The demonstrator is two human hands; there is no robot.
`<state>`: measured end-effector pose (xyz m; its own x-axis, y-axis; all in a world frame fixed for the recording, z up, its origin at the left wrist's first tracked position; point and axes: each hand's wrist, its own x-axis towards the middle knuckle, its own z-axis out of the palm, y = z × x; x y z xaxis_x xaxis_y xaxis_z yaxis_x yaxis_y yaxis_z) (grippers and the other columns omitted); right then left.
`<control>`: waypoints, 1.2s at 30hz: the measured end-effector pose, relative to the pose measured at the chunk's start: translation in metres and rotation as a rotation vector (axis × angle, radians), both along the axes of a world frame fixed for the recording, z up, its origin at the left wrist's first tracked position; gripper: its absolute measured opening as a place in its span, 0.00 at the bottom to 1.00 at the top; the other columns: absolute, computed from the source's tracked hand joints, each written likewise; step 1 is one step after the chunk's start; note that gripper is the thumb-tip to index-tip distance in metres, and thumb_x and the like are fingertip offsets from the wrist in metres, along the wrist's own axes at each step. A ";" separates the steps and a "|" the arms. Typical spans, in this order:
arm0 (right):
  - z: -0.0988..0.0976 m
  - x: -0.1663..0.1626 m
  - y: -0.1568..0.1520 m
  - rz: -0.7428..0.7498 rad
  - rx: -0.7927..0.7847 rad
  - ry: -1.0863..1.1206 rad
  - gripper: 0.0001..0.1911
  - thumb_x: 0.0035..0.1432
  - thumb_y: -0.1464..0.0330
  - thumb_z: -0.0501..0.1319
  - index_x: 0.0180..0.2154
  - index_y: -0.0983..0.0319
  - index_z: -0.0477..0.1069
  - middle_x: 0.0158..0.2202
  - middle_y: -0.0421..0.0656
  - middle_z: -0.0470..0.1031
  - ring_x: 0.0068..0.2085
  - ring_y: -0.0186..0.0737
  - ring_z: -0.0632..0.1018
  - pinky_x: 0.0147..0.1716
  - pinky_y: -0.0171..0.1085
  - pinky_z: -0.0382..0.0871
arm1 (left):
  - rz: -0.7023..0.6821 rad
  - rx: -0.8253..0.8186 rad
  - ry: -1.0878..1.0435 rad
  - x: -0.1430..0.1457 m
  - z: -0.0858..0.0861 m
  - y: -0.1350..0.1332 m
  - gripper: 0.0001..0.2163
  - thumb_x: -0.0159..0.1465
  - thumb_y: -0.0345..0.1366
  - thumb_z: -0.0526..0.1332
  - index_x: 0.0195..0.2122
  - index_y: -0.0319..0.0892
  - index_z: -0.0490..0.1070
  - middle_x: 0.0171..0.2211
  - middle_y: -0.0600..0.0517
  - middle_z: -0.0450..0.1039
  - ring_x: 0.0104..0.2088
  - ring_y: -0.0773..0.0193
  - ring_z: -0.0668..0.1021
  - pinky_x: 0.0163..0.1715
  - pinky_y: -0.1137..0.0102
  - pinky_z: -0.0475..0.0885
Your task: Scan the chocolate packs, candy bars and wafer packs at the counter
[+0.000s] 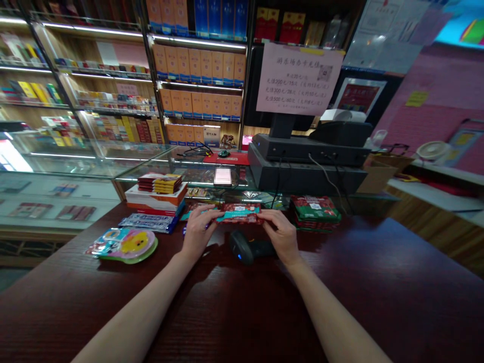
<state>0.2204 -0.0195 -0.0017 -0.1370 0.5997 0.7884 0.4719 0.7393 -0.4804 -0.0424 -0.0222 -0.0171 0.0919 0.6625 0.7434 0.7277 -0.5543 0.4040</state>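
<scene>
Between my two hands is a red and teal snack packet [240, 214], pinched at its ends. My left hand [197, 229] closes on its left end, and my right hand [280, 233] grips the right end. Below the packet, a black barcode scanner [244, 248] with a small blue light lies on the dark wooden counter [242, 312]. Another teal and red packet [189, 214] shows partly behind my left fingers. Right of my right hand sits a stack of green and red packets [315, 212].
At left are boxes [155, 196] topped with small red and yellow packets, blue-silver packets [149, 222] and a colourful duck-pictured package [124, 244]. Behind stand a glass display case [151, 164], a black cash register [306, 166] with cables, and a monitor bearing a paper sign [298, 78].
</scene>
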 end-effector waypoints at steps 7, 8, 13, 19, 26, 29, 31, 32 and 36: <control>0.003 -0.001 -0.001 -0.028 -0.002 0.017 0.09 0.65 0.69 0.59 0.40 0.54 0.79 0.40 0.43 0.80 0.44 0.44 0.79 0.48 0.45 0.73 | 0.034 0.091 -0.049 0.004 0.005 -0.001 0.06 0.67 0.34 0.62 0.41 0.48 0.79 0.39 0.52 0.80 0.47 0.56 0.76 0.52 0.58 0.70; 0.003 -0.002 0.000 -0.036 0.001 0.025 0.08 0.65 0.69 0.60 0.39 0.54 0.79 0.39 0.43 0.80 0.44 0.44 0.79 0.47 0.44 0.73 | 0.045 0.099 -0.061 0.004 0.005 -0.001 0.05 0.67 0.35 0.62 0.40 0.49 0.79 0.38 0.51 0.79 0.46 0.56 0.76 0.50 0.59 0.70; 0.002 -0.006 0.004 -0.076 -0.031 0.094 0.06 0.63 0.63 0.64 0.34 0.56 0.77 0.40 0.44 0.75 0.43 0.43 0.77 0.44 0.41 0.72 | 0.044 0.086 -0.151 0.009 0.009 0.000 0.05 0.67 0.39 0.62 0.37 0.47 0.77 0.42 0.50 0.77 0.46 0.56 0.75 0.50 0.60 0.71; -0.006 -0.008 0.009 -0.048 -0.144 0.157 0.07 0.64 0.61 0.63 0.38 0.57 0.76 0.37 0.42 0.77 0.40 0.42 0.78 0.43 0.39 0.71 | 0.052 -0.021 -0.146 0.013 0.008 0.002 0.05 0.69 0.39 0.59 0.42 0.47 0.73 0.46 0.50 0.78 0.51 0.57 0.77 0.55 0.60 0.68; -0.005 -0.014 0.008 -0.089 -0.223 0.170 0.12 0.64 0.56 0.61 0.38 0.58 0.75 0.34 0.41 0.77 0.35 0.40 0.76 0.38 0.36 0.69 | 0.115 -0.036 -0.232 0.016 0.004 0.007 0.09 0.67 0.40 0.62 0.47 0.46 0.71 0.36 0.53 0.78 0.41 0.58 0.78 0.51 0.60 0.69; -0.002 -0.018 0.006 -0.083 -0.210 0.214 0.13 0.63 0.56 0.62 0.35 0.59 0.73 0.32 0.39 0.76 0.32 0.38 0.75 0.35 0.35 0.68 | 0.091 0.023 -0.262 0.018 0.005 0.007 0.19 0.68 0.39 0.63 0.59 0.47 0.65 0.38 0.53 0.78 0.42 0.59 0.79 0.52 0.59 0.68; 0.001 -0.021 0.005 -0.098 -0.215 0.248 0.13 0.62 0.55 0.63 0.34 0.59 0.73 0.31 0.38 0.76 0.31 0.37 0.75 0.34 0.34 0.67 | 0.092 0.072 -0.192 0.019 0.007 0.006 0.21 0.69 0.39 0.61 0.63 0.50 0.63 0.40 0.52 0.78 0.44 0.59 0.78 0.53 0.59 0.67; 0.002 -0.022 0.005 -0.108 -0.220 0.266 0.14 0.62 0.55 0.63 0.34 0.59 0.73 0.31 0.38 0.76 0.31 0.37 0.75 0.34 0.34 0.68 | 0.090 0.087 -0.147 0.018 0.008 0.006 0.21 0.70 0.38 0.59 0.64 0.51 0.63 0.41 0.51 0.78 0.45 0.58 0.77 0.53 0.59 0.67; 0.005 -0.022 0.006 -0.131 -0.239 0.319 0.14 0.61 0.55 0.64 0.35 0.59 0.74 0.31 0.40 0.78 0.33 0.39 0.76 0.35 0.35 0.69 | -0.010 0.092 -0.006 0.015 0.017 0.003 0.26 0.71 0.37 0.57 0.69 0.52 0.55 0.51 0.48 0.75 0.51 0.55 0.72 0.55 0.56 0.67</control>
